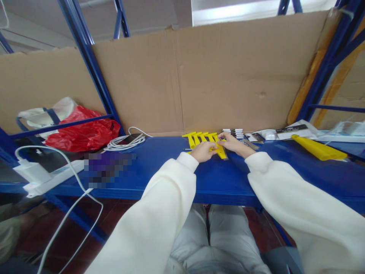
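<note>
A row of several yellow T-shaped plastic tools [194, 140] lies at the back middle of the blue shelf. Nearest me is a yellow scraper-like tool [221, 152] with a thin strip along its lower end. My left hand [203, 151] has its fingers closed on the left side of this tool. From the other side, my right hand [231, 144] pinches its upper part with thumb and fingers. Both hands partly cover the tool and the row behind. A thin light rod end pokes out left of my left hand.
Small black-and-white packets [236, 132] lie behind my right hand. Farther right are a white package [298, 131] and a yellow wedge-shaped piece [319, 148]. At left are a coiled white cable [125, 142], a red plastic bag [84, 129] and a power strip [59, 177]. Cardboard [222, 76] walls the back.
</note>
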{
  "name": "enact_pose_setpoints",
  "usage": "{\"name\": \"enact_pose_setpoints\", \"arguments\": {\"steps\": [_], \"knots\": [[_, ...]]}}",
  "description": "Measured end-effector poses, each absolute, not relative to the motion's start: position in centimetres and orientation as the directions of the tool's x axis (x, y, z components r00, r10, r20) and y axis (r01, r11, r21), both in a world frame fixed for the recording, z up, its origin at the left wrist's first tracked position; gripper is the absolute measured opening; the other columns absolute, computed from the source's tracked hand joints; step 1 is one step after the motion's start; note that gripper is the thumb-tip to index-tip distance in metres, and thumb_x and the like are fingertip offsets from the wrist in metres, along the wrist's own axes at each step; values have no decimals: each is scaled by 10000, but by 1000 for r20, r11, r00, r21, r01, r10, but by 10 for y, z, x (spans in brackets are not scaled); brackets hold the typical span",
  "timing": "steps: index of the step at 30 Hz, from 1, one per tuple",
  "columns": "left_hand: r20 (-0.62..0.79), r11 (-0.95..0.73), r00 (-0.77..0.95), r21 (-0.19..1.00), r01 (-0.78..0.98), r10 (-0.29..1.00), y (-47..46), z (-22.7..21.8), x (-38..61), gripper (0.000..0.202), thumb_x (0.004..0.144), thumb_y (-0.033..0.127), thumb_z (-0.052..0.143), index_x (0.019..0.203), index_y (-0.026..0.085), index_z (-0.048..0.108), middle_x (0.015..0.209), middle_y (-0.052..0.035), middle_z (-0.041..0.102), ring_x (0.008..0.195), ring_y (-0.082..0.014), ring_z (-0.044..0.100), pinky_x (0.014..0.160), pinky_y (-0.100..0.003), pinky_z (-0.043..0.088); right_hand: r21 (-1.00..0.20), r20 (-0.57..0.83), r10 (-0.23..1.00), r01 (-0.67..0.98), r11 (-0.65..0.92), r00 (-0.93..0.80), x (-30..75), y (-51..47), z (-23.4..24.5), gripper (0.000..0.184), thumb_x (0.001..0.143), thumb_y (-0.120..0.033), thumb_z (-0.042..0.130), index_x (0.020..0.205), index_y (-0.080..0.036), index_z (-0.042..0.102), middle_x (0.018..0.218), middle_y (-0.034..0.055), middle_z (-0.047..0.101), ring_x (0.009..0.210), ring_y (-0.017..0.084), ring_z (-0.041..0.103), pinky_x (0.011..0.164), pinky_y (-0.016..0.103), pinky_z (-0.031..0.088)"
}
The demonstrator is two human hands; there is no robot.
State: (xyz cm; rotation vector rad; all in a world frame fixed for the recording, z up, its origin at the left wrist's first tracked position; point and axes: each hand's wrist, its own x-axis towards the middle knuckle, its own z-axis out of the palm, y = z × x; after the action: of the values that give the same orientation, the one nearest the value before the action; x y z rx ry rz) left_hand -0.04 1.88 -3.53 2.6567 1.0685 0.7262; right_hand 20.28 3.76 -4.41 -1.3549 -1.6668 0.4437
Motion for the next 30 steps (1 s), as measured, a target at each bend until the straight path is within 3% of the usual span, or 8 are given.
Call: {"name": "enact_pose_setpoints", "arguments": {"steps": [7, 13, 16, 21, 30], "knots": [[384, -708, 596, 338, 620, 705, 15, -30, 0, 157, 973, 164, 726, 1111, 224, 771, 1320, -76, 831, 1295, -281, 758, 1143, -444, 566, -825, 406, 905, 479, 302, 129, 200, 41, -40, 206, 841, -147, 774, 1026, -217, 715, 1200, 97, 780, 1218, 259, 711, 1178, 459, 517], [392, -671, 548, 360, 649, 739, 13, -26, -2, 122, 973, 108, 705, 1034, 214, 709, 1341, -94, 820, 1326, -277, 738, 1171, -450, 540, -845, 282, 959, 476, 244, 10, 201, 27, -31, 34, 815, -226, 799, 820, -201, 777, 934, 67, 807, 986, 258, 747, 1017, 380, 579], [401, -670, 540, 363, 648, 740, 14, -26, -2, 107, 974, 117, 700, 1008, 219, 694, 1326, -92, 822, 1312, -284, 740, 1163, -462, 545, -882, 211, 974, 413, 226, -81, 200, 23, -30, 104, 801, -286, 823, 748, -205, 784, 805, 52, 788, 863, 241, 733, 905, 347, 600], [417, -683, 544, 376, 626, 728, 17, -28, -2, 86, 992, 146, 676, 1033, 219, 696, 1308, -104, 820, 1288, -286, 746, 1144, -449, 557, -943, 114, 983, 296, 153, -144, 197, 21, -29, 203, 738, -328, 919, 663, -220, 763, 727, 63, 774, 780, 233, 726, 872, 343, 615], [434, -692, 544, 358, 627, 718, 22, -31, -4, 135, 987, 183, 688, 1119, 208, 707, 1298, -117, 818, 1284, -293, 746, 1127, -442, 577, -945, 137, 976, 274, 179, -167, 198, 23, -29, 269, 706, -418, 958, 739, -203, 799, 726, 59, 767, 742, 219, 707, 825, 342, 611]]}}
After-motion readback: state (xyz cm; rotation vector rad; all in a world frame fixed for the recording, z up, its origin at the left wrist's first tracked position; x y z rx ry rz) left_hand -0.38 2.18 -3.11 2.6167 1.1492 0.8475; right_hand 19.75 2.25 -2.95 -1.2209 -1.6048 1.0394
